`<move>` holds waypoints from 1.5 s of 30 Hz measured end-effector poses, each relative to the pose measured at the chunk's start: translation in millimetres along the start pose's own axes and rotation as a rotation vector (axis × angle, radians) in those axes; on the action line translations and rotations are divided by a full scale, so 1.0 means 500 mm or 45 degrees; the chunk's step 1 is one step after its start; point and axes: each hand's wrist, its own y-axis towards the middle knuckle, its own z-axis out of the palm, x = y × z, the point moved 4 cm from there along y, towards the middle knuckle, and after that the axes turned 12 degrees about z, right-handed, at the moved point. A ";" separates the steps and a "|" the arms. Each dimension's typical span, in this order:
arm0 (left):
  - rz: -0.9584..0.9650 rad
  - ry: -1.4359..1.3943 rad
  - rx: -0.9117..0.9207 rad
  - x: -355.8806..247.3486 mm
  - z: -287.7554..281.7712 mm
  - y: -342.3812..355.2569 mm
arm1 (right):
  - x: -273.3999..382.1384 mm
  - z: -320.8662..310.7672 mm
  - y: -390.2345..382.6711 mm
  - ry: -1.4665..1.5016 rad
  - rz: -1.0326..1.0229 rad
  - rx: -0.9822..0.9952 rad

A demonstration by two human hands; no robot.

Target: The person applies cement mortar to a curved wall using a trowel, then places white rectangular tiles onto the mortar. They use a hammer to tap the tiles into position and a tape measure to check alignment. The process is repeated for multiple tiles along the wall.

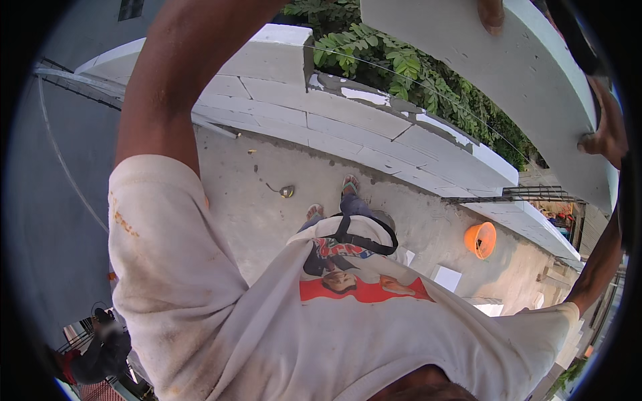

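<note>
A large pale grey lightweight concrete block (pixel 468 57) is raised at the upper right, held between my two hands. My right hand (pixel 605 127) grips its right edge, with the fingers curled over it. Of my left hand (pixel 491 17) only a finger or thumb shows, pressed on the block's face at the top; the rest lies outside the picture. Beneath the block runs a low wall of white blocks (pixel 348 117), its top partly covered in grey mortar. One raised block (pixel 267 57) stands on the wall's left part.
A thin string line (pixel 401 72) stretches above the wall, with leafy plants (pixel 408 63) behind. On the concrete floor are an orange bucket (pixel 480 240), a small metal tool (pixel 286 192) and a white block (pixel 446 277). Steel bars (pixel 515 194) jut out at the right. Another person (pixel 100 351) is at lower left.
</note>
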 end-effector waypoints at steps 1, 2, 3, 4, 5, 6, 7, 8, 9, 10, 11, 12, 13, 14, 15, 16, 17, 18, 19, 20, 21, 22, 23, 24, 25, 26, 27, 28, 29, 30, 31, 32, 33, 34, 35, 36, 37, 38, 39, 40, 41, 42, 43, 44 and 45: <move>-0.028 0.026 0.044 0.030 -0.017 0.028 | -0.002 0.005 0.033 0.010 -0.071 -0.096; -0.058 0.058 0.098 0.058 -0.027 0.051 | -0.003 0.016 0.069 0.027 -0.145 -0.193; -0.049 0.101 0.111 0.089 -0.030 0.063 | 0.015 0.049 0.097 0.152 -0.297 -0.316; 0.000 0.144 0.118 0.129 -0.016 0.061 | 0.042 0.066 0.122 0.174 -0.346 -0.282; 0.429 0.292 -0.126 0.166 0.022 0.013 | 0.071 0.083 0.149 0.198 -0.400 -0.247; 0.366 0.275 -0.179 0.182 0.040 -0.022 | 0.112 0.099 0.179 0.226 -0.468 -0.210; 0.400 0.230 -0.278 0.192 0.067 -0.011 | 0.110 0.125 0.199 0.194 -0.428 -0.093; 0.433 0.179 -0.377 0.214 0.099 0.008 | 0.109 0.153 0.205 0.164 -0.394 -0.046; 0.248 0.159 -0.342 0.257 0.143 0.031 | 0.128 0.209 0.239 0.226 -0.461 -0.007; 0.064 0.153 -0.344 0.297 0.173 0.019 | 0.170 0.231 0.259 0.256 -0.534 0.015; -0.051 0.171 -0.246 0.324 0.214 0.012 | 0.184 0.265 0.278 0.246 -0.565 0.035; -0.184 0.194 -0.147 0.342 0.237 -0.011 | 0.211 0.289 0.293 0.248 -0.611 0.063; -0.215 0.191 -0.121 0.343 0.260 -0.015 | 0.215 0.323 0.306 0.238 -0.615 0.103; -0.222 0.151 -0.093 0.353 0.278 -0.026 | 0.234 0.346 0.310 0.226 -0.618 0.157; -0.228 0.110 -0.064 0.364 0.296 -0.035 | 0.250 0.366 0.311 0.216 -0.620 0.211; -0.245 0.076 -0.026 0.375 0.314 -0.045 | 0.266 0.385 0.313 0.216 -0.623 0.251; -0.259 0.035 -0.054 0.386 0.330 -0.054 | 0.280 0.402 0.313 0.216 -0.624 0.292; -0.284 0.011 -0.005 0.400 0.341 -0.061 | 0.294 0.416 0.309 0.215 -0.623 0.334; -0.306 -0.012 0.039 0.398 0.344 -0.068 | 0.308 0.418 0.297 0.206 -0.647 0.305; -0.326 -0.035 0.082 0.398 0.349 -0.076 | 0.316 0.429 0.296 0.218 -0.642 0.328; -0.324 -0.034 0.094 0.402 0.355 -0.081 | 0.324 0.442 0.294 0.230 -0.635 0.351; -0.322 -0.029 0.105 0.407 0.362 -0.087 | 0.330 0.452 0.292 0.241 -0.627 0.371; -0.318 -0.025 0.116 0.411 0.370 -0.092 | 0.336 0.460 0.290 0.236 -0.622 0.383; -0.314 -0.027 0.111 0.416 0.377 -0.096 | 0.342 0.468 0.289 0.230 -0.615 0.395; -0.310 -0.026 0.108 0.422 0.383 -0.103 | 0.348 0.474 0.286 0.227 -0.607 0.405; -0.305 -0.026 0.105 0.427 0.389 -0.109 | 0.355 0.479 0.283 0.220 -0.600 0.406; -0.304 -0.018 0.104 0.431 0.396 -0.115 | 0.363 0.483 0.281 0.214 -0.592 0.408; -0.300 -0.008 0.102 0.436 0.399 -0.119 | 0.370 0.486 0.280 0.206 -0.582 0.406; -0.296 0.002 0.099 0.439 0.403 -0.124 | 0.377 0.489 0.277 0.203 -0.580 0.399; -0.296 0.000 0.105 0.442 0.408 -0.128 | 0.383 0.493 0.273 0.200 -0.579 0.392; -0.297 0.001 0.112 0.445 0.411 -0.131 | 0.389 0.494 0.273 0.198 -0.578 0.383; -0.298 0.002 0.119 0.447 0.413 -0.135 | 0.396 0.494 0.272 0.198 -0.566 0.404; -0.297 0.008 0.115 0.451 0.418 -0.140 | 0.404 0.495 0.271 0.198 -0.553 0.426; -0.304 0.014 0.113 0.456 0.424 -0.148 | 0.412 0.496 0.272 0.201 -0.547 0.448; -0.310 0.021 0.113 0.462 0.429 -0.156 | 0.419 0.498 0.271 0.200 -0.564 0.439; -0.307 0.031 0.113 0.469 0.434 -0.163 | 0.425 0.501 0.270 0.200 -0.581 0.430; -0.283 0.037 0.107 0.467 0.434 -0.157 | 0.420 0.501 0.267 0.191 -0.577 0.424; -0.258 0.042 0.104 0.466 0.435 -0.150 | 0.417 0.498 0.266 0.186 -0.580 0.411; -0.294 0.038 0.101 0.470 0.434 -0.147 | 0.414 0.496 0.268 0.184 -0.581 0.400; -0.335 0.036 0.115 0.463 0.428 -0.149 | 0.409 0.506 0.272 0.199 -0.584 0.394; -0.327 0.031 0.115 0.457 0.425 -0.134 | 0.399 0.504 0.269 0.217 -0.587 0.374; -0.325 0.063 0.106 0.456 0.424 -0.136 | 0.399 0.502 0.271 0.238 -0.586 0.355; -0.313 0.092 0.099 0.461 0.426 -0.143 | 0.400 0.511 0.279 0.254 -0.605 0.346; -0.308 0.049 0.070 0.471 0.428 -0.150 | 0.404 0.518 0.283 0.265 -0.616 0.340; -0.329 0.065 0.047 0.481 0.443 -0.153 | 0.411 0.519 0.283 0.246 -0.604 0.373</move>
